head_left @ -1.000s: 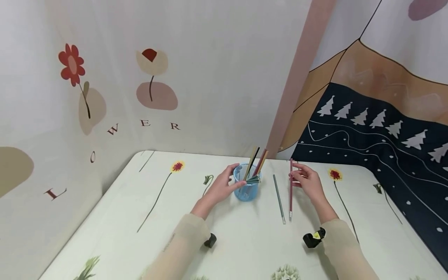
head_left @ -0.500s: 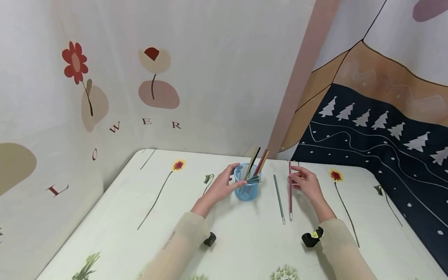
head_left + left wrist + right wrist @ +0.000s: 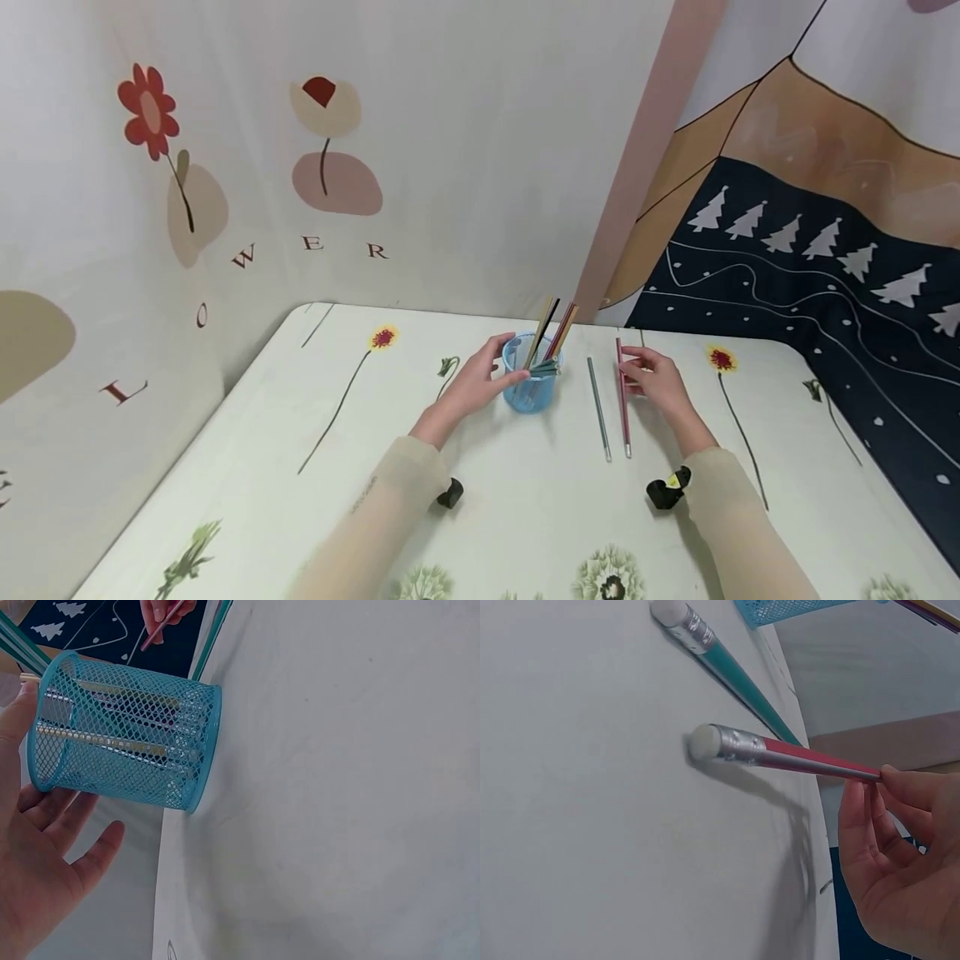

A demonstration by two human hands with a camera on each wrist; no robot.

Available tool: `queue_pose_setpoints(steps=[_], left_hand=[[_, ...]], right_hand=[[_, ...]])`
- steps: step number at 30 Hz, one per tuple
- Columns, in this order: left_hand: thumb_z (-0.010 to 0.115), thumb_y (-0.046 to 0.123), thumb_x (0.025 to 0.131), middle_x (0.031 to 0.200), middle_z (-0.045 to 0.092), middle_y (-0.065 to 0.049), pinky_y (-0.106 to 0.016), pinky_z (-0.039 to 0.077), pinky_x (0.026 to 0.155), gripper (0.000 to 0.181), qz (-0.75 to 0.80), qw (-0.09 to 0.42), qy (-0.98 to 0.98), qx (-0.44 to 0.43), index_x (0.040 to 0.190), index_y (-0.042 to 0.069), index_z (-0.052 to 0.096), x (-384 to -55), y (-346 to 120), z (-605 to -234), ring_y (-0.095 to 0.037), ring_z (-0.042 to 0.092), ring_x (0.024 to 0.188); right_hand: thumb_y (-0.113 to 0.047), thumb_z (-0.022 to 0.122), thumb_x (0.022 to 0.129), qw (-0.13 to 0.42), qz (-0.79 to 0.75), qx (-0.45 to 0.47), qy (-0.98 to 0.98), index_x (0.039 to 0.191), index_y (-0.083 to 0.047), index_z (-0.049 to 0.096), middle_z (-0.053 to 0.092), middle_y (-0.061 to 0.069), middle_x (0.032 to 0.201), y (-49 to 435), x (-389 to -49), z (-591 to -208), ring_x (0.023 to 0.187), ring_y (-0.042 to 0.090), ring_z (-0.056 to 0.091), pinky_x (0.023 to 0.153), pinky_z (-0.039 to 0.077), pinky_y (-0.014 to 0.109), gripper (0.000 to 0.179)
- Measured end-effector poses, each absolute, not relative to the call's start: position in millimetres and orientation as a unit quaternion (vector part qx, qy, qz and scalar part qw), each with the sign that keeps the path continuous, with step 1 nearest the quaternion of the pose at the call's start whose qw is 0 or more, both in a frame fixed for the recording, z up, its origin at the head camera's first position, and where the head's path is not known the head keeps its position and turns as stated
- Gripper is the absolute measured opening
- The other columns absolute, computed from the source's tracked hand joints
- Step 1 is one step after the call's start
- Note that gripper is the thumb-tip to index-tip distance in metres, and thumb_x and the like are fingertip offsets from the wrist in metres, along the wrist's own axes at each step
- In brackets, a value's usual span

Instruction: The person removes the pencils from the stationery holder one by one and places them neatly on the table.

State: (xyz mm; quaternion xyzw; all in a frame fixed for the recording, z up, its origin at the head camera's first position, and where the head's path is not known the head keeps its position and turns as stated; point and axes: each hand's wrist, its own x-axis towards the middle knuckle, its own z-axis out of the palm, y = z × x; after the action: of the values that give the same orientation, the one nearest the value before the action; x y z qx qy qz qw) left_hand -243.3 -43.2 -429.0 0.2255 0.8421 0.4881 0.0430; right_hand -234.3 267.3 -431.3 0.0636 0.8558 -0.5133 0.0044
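At far left a pale curtain (image 3: 465, 167) bears a red flower print (image 3: 150, 112) and spaced dark letters; below it spreads a white tablecloth (image 3: 525, 517) printed with flowers; a small black wrist camera (image 3: 451, 493) shows at the cuff of the left sleeve (image 3: 382, 508); the left hand (image 3: 474, 385) holds a blue mesh pencil cup (image 3: 528, 400) from its left side, thumb at the near rim and fingers spread round the far side.

The cup stands upright on the cloth, near its back edge; yellow, black and red-and-ochre pencils (image 3: 566, 321) lean up out of it to the right, while a bunch of green pencils (image 3: 543, 369) rests at the near rim; just right of the cup a single green pencil (image 3: 599, 410) lies on the cloth, white eraser toward the person.

Beside that, roughly parallel and apart from it, is a red pencil (image 3: 625, 417), pinched narrowly between thumb and fingers of the right hand (image 3: 663, 387); its eraser end also faces the person; whether that end touches the cloth I cannot tell; behind, at far right, hangs dark blue fabric (image 3: 787, 292) with white trees.
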Motion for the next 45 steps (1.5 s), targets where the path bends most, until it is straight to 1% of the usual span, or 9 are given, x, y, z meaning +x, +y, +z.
queue_pose_setpoints(steps=[5,12,17,23,31,37,45], left_hand=[[0.067,0.036,0.095,0.154,0.044,-0.014,-0.047,0.043,0.115,0.075,0.486,0.048,0.844,0.223,0.155,0.01,0.029,-245,-44,-428,-0.032,0.046,0.141],[0.068,0.036,0.095,0.155,0.044,-0.013,-0.047,0.042,0.116,0.076,0.486,0.046,0.844,0.223,0.155,0.012,0.029,-246,-43,-429,-0.031,0.045,0.141],[0.068,0.036,0.095,0.155,0.043,-0.013,-0.048,0.043,0.115,0.075,0.487,0.048,0.845,0.217,0.155,0.013,0.03,-245,-42,-431,-0.032,0.046,0.141],[0.068,0.037,0.095,0.155,0.043,-0.013,-0.047,0.042,0.116,0.075,0.487,0.05,0.845,0.214,0.155,0.013,0.03,-244,-43,-429,-0.032,0.046,0.141],[0.067,0.035,0.095,0.155,0.044,-0.014,-0.048,0.043,0.115,0.075,0.49,0.048,0.842,0.221,0.155,0.011,0.029,-243,-42,-429,-0.032,0.046,0.141],[0.067,0.035,0.095,0.154,0.044,-0.013,-0.046,0.043,0.115,0.074,0.489,0.046,0.843,0.22,0.155,0.012,0.03,-244,-41,-428,-0.03,0.045,0.141],[0.068,0.034,0.095,0.153,0.045,-0.014,-0.047,0.043,0.115,0.075,0.494,0.048,0.84,0.221,0.155,0.01,0.03,-245,-42,-429,-0.03,0.045,0.142]], right_hand=[[-0.014,0.055,0.102,0.022,-0.506,0.065,0.86,0.142,0.001,0.051,0.059,0.008,0.103,267,-239,-435,0.072,-0.002,0.059,0.066,0.057,0.013,0.042],[-0.013,0.055,0.102,0.013,-0.492,0.07,0.868,0.138,0.002,0.054,0.06,0.01,0.101,264,-242,-442,0.07,0.002,0.057,0.063,0.054,0.013,0.04],[-0.014,0.057,0.101,0.019,-0.481,0.084,0.872,0.137,0.001,0.056,0.061,0.007,0.095,264,-240,-445,0.069,0.006,0.055,0.059,0.05,0.015,0.038],[-0.013,0.056,0.101,0.02,-0.486,0.079,0.87,0.135,0.003,0.056,0.061,0.003,0.089,265,-240,-446,0.066,0.005,0.055,0.058,0.051,0.015,0.037],[-0.012,0.057,0.101,0.023,-0.475,0.087,0.875,0.133,0.006,0.056,0.06,0.007,0.092,266,-241,-450,0.064,0.001,0.057,0.059,0.053,0.013,0.037],[-0.013,0.058,0.1,0.019,-0.454,0.09,0.886,0.132,0.005,0.058,0.061,0.012,0.098,265,-242,-453,0.066,0.001,0.056,0.059,0.052,0.012,0.037],[-0.015,0.06,0.098,0.011,-0.427,0.095,0.899,0.128,0.002,0.063,0.059,0.008,0.094,263,-245,-457,0.068,0.003,0.055,0.06,0.048,0.011,0.035]])
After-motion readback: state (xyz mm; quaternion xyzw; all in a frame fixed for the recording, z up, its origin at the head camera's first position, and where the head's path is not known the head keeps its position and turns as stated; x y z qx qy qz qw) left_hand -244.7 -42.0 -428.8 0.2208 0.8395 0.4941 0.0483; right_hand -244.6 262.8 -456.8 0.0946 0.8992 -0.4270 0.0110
